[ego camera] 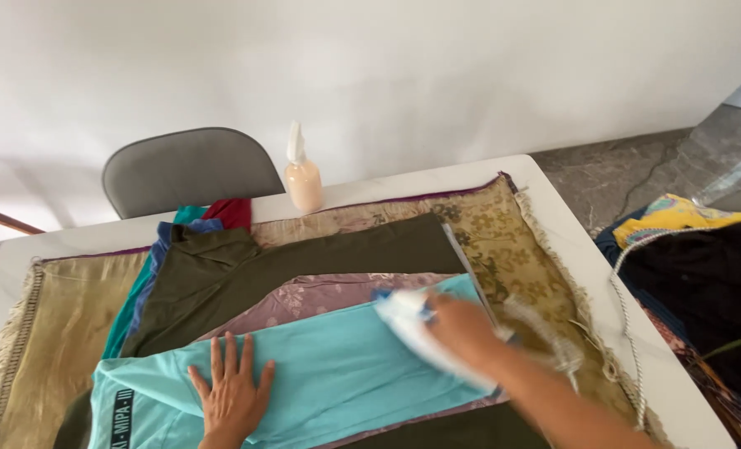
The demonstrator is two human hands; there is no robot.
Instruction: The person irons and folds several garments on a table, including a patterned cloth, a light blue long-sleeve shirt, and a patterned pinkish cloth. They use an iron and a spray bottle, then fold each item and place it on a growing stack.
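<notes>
Spray bottle [303, 176] at far edge

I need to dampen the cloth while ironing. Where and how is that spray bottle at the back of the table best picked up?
Grip the spray bottle around its peach-coloured body, below the white nozzle. It stands upright near the table's far edge, beside the grey chair, with nothing touching it. Coming from the front or the right side looks easiest. The round body should suit wrapped fingers, whereas the narrow nozzle top would probably tip it.

One head-worn camera looks down, close over the table [570, 241].
</notes>
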